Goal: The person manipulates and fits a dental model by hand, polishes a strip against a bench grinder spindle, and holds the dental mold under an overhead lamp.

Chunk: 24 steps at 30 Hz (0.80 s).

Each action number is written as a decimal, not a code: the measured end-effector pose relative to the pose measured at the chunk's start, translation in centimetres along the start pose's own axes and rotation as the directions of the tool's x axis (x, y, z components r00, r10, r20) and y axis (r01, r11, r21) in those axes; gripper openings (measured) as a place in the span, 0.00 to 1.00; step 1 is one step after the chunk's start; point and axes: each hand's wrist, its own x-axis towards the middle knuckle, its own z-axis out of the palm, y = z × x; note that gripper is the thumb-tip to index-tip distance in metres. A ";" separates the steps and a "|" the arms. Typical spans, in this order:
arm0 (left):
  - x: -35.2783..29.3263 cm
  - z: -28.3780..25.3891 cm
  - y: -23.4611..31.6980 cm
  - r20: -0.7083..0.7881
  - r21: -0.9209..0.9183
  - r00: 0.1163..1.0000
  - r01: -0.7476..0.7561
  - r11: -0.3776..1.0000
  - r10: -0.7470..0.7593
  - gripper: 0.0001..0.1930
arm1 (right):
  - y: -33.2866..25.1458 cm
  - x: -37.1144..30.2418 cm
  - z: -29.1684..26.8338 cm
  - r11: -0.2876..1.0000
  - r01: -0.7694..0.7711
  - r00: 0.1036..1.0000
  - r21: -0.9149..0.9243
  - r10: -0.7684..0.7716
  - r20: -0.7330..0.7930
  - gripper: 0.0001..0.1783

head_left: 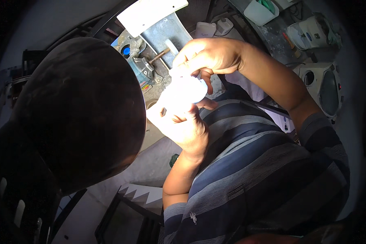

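Observation:
Under strong light, a rounded white piece (188, 92) with a pale blue edge is held between my two hands. Glare washes out its surface, so its exact kind cannot be made out. My left hand (185, 128) grips it from below, thumb and fingers closed around its side. From above, my right hand (211, 57) bends over it with fingers closed at its upper edge; whether they pinch something small there is lost in the glare. Just beyond my right fingers is a white wheel (171, 46) on the metal shaft of a bench motor (143, 69).
A large dark lamp shade (77, 114) fills the left side, close to my left hand. Behind the wheel stands a metal hood with a white top panel (150, 15). White jugs (206, 29), a white bin (261, 12) and pale machines (322, 87) stand farther right.

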 end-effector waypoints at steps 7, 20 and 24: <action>0.3 -0.2 0.1 0.028 0.215 0.994 -0.108 0.970 0.105 0.23 | -0.5 -0.1 0.8 0.999 0.033 0.999 -0.007 -0.033 -0.003 0.17; -0.6 -0.1 0.1 -0.207 0.274 0.967 -0.089 0.957 0.150 0.24 | -0.3 -0.3 1.6 0.994 0.103 0.995 -0.037 -0.103 -0.014 0.14; -0.4 0.2 0.2 -0.168 0.315 0.965 -0.140 0.939 0.200 0.24 | -0.5 -0.2 1.5 0.998 0.067 0.998 0.016 -0.067 -0.002 0.14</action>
